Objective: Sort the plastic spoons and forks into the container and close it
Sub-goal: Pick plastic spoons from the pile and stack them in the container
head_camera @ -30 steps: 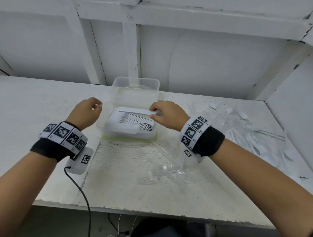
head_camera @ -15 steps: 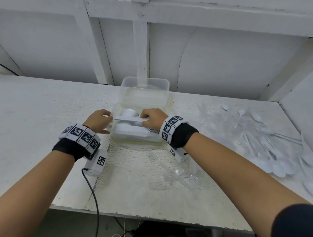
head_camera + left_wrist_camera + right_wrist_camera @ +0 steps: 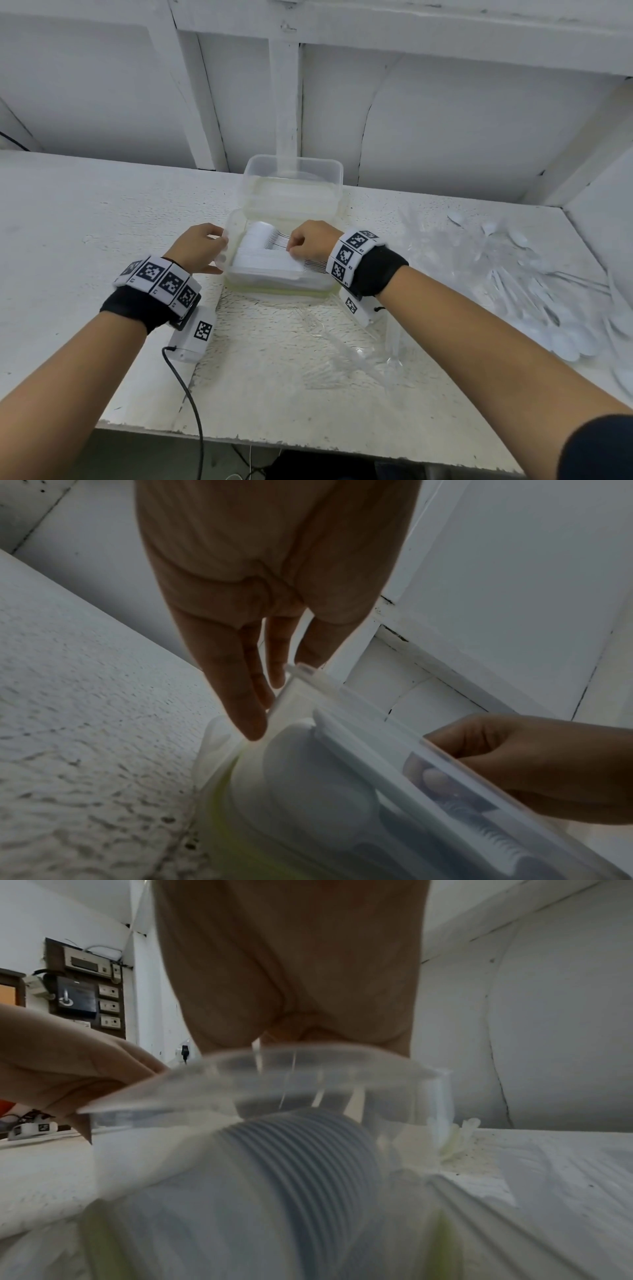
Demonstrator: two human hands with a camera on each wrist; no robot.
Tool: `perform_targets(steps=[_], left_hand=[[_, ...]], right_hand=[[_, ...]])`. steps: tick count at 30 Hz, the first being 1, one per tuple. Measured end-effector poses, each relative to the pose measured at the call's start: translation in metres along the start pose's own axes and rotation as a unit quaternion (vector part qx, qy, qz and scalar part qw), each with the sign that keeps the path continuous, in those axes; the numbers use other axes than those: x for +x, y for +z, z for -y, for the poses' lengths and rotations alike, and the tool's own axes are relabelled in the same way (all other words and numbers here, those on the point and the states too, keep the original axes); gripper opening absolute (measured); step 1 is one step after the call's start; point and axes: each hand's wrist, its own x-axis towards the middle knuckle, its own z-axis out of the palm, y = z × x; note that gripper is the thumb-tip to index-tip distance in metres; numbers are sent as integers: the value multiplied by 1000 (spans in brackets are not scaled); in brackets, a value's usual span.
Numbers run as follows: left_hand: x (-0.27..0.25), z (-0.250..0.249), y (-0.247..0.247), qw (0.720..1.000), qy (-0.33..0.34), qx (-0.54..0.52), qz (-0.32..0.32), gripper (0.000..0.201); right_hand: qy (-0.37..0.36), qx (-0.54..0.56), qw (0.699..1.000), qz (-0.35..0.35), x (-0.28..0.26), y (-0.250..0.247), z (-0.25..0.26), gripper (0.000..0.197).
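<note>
The right hand (image 3: 308, 241) reaches into the open container (image 3: 281, 284), fingers curled over the stacked cutlery (image 3: 267, 260); whether they pinch a piece cannot be told. The left hand (image 3: 200, 248) steadies the left wall with straight fingers. The lid (image 3: 293, 185) stands up behind. Loose spoons (image 3: 534, 294) lie well apart on the counter (image 3: 85, 222). Packing is likely under way; next, fetch those spoons

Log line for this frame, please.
left hand steadies container | right hand places cutlery inside | lid open
</note>
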Motion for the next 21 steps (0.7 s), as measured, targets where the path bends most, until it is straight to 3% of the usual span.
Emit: perform_targets(steps=[6,10,16,18,21], left_hand=[[1,1,-2,999,5,39,0,28],[0,-6,-7,993,35,109,-37,35],[-27,-37,10,958,188,172,-134,32],[-41,-51,27,949,241,158,-130,28],[-58,-69,62,940,301,145,-70,23]], right_hand=[[5,7,1000,-2,1,-9,-1,27],[4,52,998,-26,-8,-27,-7,26],[-22,116,987,-111,-55,-61,-33,26],[-15,141,981,-133,-78,-71,-49,26],[15,159,974,-160,-118,-81,-79,25]])
